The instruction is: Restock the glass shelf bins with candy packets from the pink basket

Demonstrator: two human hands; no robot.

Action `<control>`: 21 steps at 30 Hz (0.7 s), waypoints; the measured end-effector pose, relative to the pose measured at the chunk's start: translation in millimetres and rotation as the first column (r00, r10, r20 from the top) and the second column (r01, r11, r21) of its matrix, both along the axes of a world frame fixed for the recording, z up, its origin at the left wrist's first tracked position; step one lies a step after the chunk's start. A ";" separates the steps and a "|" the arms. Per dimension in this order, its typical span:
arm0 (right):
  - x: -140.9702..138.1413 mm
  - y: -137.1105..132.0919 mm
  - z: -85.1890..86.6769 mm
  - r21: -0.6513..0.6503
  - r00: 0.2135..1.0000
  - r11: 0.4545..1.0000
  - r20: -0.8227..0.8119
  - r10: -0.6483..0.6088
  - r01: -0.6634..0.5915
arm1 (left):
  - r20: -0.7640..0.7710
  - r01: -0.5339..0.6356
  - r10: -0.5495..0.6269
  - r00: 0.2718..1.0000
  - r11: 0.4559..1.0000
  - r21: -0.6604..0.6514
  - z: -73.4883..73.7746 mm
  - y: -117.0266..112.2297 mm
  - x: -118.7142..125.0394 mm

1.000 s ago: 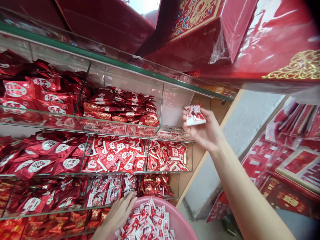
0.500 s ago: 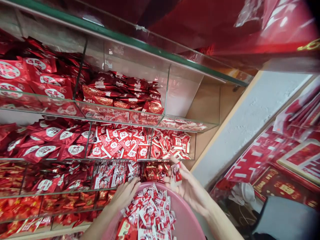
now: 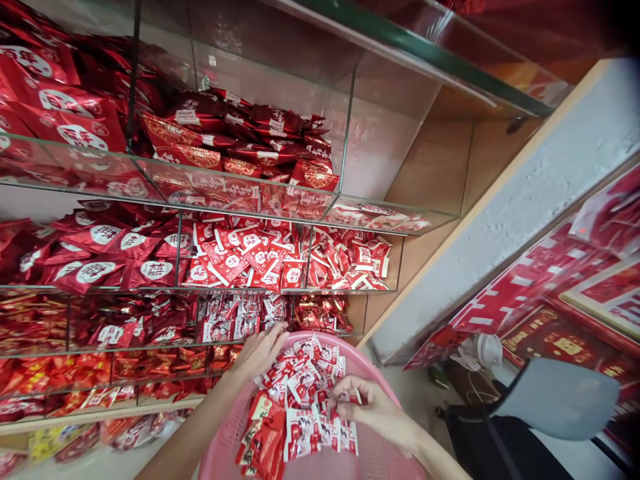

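A pink plastic basket sits low in front of me, holding many small red-and-white packets and some larger red packets. My left hand grips the basket's far left rim, its fingertips partly out of sight. Inside the basket, over the packets on the right, my right hand is closed with thumb and fingers pinched. A bit of a small red-and-white packet shows at its fingertips.
Glass shelves with compartments of red packets rise ahead and to the left. A glass edge juts overhead. A wooden side panel and white wall stand right. A grey chair is at lower right.
My right hand, holding a packet up near the shelf beyond the rim, has come down and back into the basket. My left hand stays at the rim. The view has shifted lower.
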State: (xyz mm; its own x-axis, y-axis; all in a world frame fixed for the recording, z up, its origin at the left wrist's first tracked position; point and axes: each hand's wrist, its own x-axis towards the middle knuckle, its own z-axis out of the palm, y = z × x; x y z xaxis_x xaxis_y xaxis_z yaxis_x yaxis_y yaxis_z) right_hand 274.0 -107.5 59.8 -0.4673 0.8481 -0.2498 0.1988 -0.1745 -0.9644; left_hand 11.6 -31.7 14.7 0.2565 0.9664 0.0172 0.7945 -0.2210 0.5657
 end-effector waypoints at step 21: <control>1.0 -23.2 -33.6 0.284 0.514 0.863 0.857 -0.033 -0.418 | -0.013 0.023 -0.023 1.000 1.000 0.015 -1.4 0.5 -0.1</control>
State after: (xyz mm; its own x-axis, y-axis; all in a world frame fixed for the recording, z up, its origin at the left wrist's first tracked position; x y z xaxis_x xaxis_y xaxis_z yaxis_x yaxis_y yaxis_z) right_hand 275.0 -130.6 26.2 -0.4079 0.8732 -0.2666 0.8974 0.3297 -0.2932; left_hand 11.5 -31.2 13.3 0.2793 0.9598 0.0281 0.7959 -0.2478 0.5524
